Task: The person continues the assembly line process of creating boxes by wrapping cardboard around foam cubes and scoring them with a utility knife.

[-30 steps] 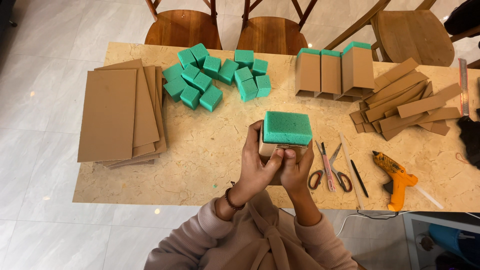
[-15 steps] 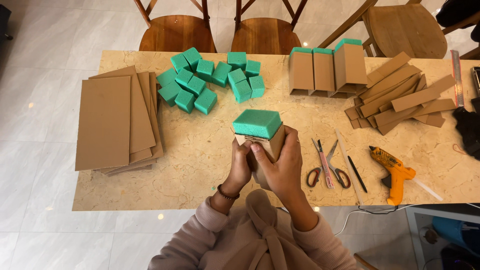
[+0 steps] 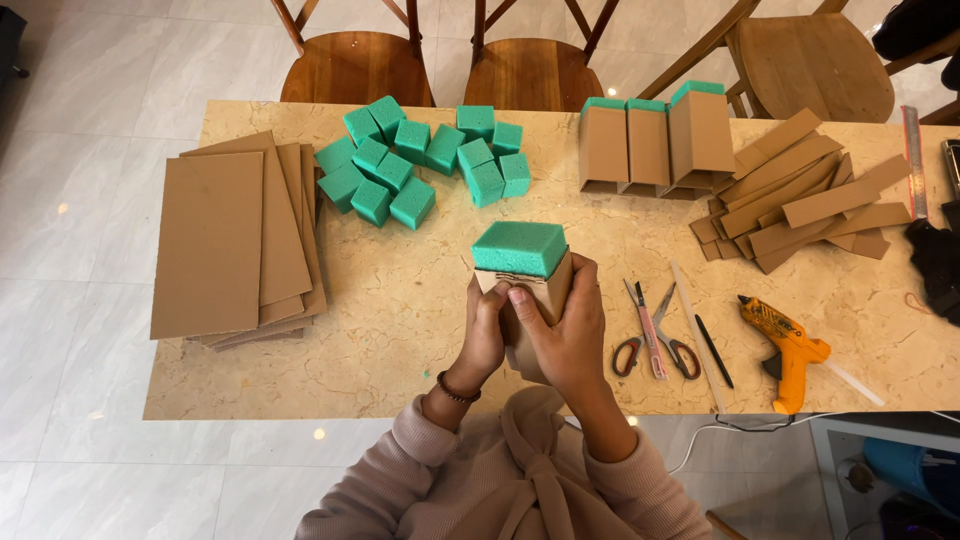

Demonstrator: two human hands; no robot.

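A green foam block (image 3: 520,247) sits in the top of a folded brown cardboard sleeve (image 3: 549,291), held upright above the table's near edge. My left hand (image 3: 483,332) grips the sleeve's left side. My right hand (image 3: 563,328) wraps the right side, its fingers pressing on the front of the cardboard just under the foam. The lower part of the sleeve is hidden between my palms.
On the marble table (image 3: 420,310): flat cardboard sheets (image 3: 225,240) at left, several loose green foam blocks (image 3: 420,160), three finished sleeves with foam (image 3: 655,140), cardboard strips (image 3: 800,200), scissors (image 3: 650,335), a black pen (image 3: 714,351), an orange glue gun (image 3: 785,350). Wooden chairs (image 3: 530,70) stand behind.
The foam-topped sleeve has moved slightly left and lower in my hands, and my right fingers have shifted onto its front face.
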